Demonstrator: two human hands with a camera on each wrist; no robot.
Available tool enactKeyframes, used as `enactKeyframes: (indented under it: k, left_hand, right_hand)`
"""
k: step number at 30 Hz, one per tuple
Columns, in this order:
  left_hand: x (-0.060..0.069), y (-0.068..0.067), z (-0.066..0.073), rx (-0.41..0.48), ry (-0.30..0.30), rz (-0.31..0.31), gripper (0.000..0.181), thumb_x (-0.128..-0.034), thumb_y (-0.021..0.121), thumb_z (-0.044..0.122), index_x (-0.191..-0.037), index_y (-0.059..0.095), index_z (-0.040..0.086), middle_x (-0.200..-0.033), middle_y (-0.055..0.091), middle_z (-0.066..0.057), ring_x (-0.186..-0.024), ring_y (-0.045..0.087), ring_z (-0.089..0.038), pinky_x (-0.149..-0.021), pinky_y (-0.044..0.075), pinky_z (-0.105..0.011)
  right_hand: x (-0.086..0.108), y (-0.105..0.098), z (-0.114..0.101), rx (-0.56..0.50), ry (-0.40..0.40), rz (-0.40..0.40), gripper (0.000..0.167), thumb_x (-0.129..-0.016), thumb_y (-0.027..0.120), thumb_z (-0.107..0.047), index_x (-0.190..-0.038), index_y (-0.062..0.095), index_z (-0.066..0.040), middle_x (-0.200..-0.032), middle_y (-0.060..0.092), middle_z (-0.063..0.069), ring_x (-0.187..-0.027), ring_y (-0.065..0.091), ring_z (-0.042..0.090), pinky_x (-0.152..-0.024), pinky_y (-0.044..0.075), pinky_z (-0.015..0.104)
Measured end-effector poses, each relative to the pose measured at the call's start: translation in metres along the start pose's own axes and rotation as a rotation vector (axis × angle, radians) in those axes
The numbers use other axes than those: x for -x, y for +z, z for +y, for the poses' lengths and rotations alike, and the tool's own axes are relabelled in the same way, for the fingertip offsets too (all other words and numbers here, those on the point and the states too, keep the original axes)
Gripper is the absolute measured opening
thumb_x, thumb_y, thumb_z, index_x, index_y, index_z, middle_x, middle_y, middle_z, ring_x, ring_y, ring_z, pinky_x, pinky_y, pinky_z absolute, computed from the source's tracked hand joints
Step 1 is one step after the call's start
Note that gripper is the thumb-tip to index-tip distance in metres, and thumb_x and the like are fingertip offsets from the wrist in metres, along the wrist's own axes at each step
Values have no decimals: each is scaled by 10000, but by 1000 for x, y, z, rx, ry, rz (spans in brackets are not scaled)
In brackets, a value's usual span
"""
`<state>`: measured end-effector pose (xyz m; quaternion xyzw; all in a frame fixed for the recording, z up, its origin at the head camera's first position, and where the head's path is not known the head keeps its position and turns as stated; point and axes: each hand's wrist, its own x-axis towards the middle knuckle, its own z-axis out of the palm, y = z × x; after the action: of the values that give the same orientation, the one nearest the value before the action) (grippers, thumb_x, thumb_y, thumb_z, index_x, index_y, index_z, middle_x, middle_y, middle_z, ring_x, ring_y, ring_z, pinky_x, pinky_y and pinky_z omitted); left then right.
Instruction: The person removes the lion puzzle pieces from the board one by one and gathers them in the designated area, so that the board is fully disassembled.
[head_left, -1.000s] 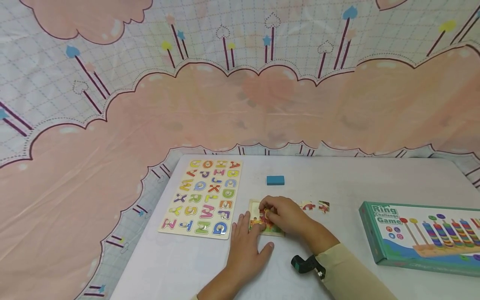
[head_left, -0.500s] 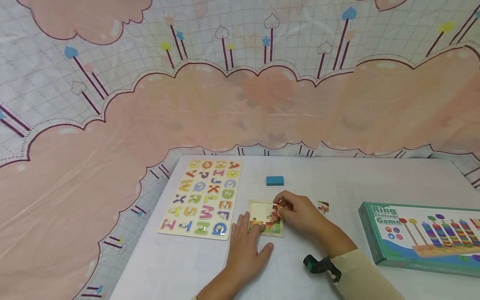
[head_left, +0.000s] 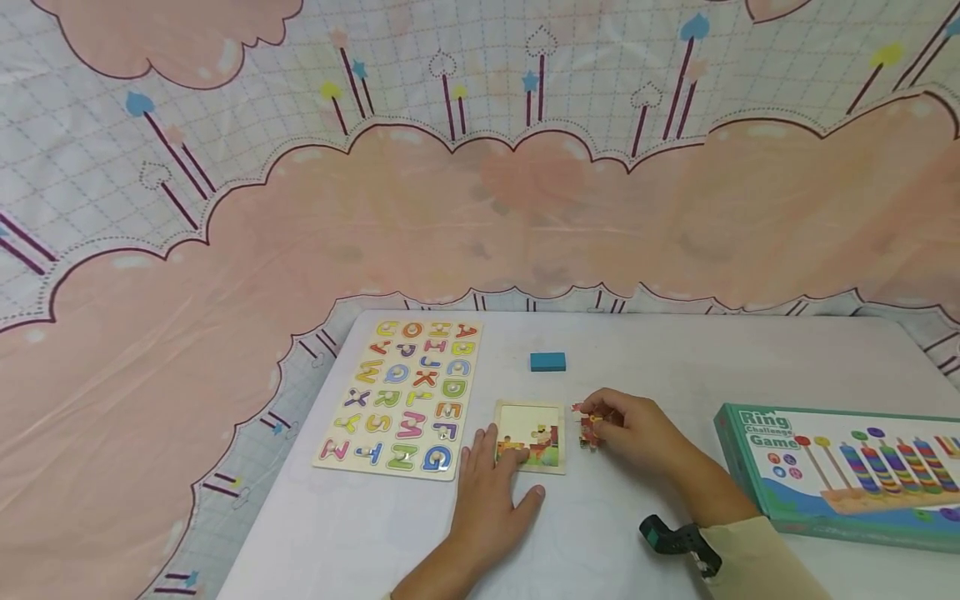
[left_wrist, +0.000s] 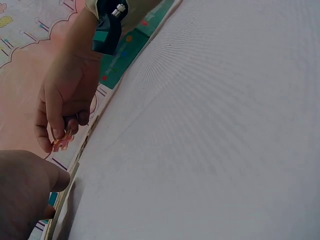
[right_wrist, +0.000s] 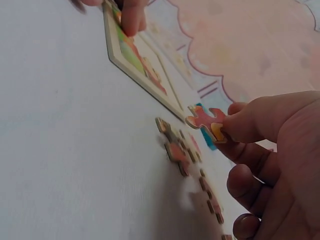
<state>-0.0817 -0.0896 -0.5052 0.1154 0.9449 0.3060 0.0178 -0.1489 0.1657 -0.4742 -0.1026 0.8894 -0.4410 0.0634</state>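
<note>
My left hand (head_left: 489, 487) lies with extended fingers on the near left part of a small wooden jigsaw tray (head_left: 561, 442). Fitted pieces line the tray's near and right side; its pale base shows in the upper part. To the right of the tray, my right hand (head_left: 637, 427) pinches a red and yellow jigsaw piece (right_wrist: 206, 119) between thumb and index finger, raised above the table. Below it in the right wrist view lie several loose jigsaw pieces (right_wrist: 175, 152), blurred. The left wrist view shows the held piece (left_wrist: 62, 143) beyond the left thumb (left_wrist: 59, 179).
A wooden alphabet board (head_left: 401, 400) lies left of the tray. Behind the tray is a blue block (head_left: 548, 362). A green Ring Challenge Game box (head_left: 840, 475) occupies the right side of the white table (head_left: 660, 350). A patterned cloth (head_left: 450, 225) hangs behind.
My right hand has moved from over the tray to its right, carrying the jigsaw piece off it. More of the tray's pale base shows. The left hand has stayed on the tray.
</note>
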Motion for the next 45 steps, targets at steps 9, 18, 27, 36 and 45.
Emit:
enactKeyframes:
  k: [9,18,27,36,45]
  left_hand:
    - [1,-1,1,9,-2,6,460,-967,744,352,-1359,648,131,-1736,245,-210,-1628,138,-419,-1285,91,-651]
    - [1,-1,1,-3,-20,-15,476,-970,728,370,-1385,638,154,-1750,225,-180,-1636,117,-393,-1292,75,-635]
    - [1,-1,2,11,-22,-16,472,-969,734,365,-1381,638,155,-1750,223,-180,-1636,116,-396,-1292,73,-635]
    - [2,-4,3,20,5,6,457,-968,739,345,-1362,643,135,-1732,252,-210,-1623,149,-428,-1283,98,-651]
    - [1,-6,4,14,-5,-7,462,-974,734,355,-1369,638,136,-1736,244,-207,-1628,138,-417,-1292,90,-628]
  right_hand:
    - [10,-10,18,71,-1,33,224,-953,708,-33,-1143,734,-149,-961,687,-15,-826,564,187,-680,506,258]
    - [16,-11,22,121,44,40,255,-956,763,-50,-1186,751,-159,-963,666,-28,-858,555,190,-690,505,247]
    - [18,-8,22,187,36,78,253,-943,795,-75,-1183,771,-150,-1094,717,3,-893,573,182,-739,528,276]
    - [19,-7,21,208,30,96,256,-943,799,-79,-1187,777,-151,-1154,749,29,-961,616,197,-837,554,378]
    - [20,-6,22,221,90,139,252,-906,856,-137,-1138,757,-135,-1017,729,-11,-855,564,187,-725,488,329]
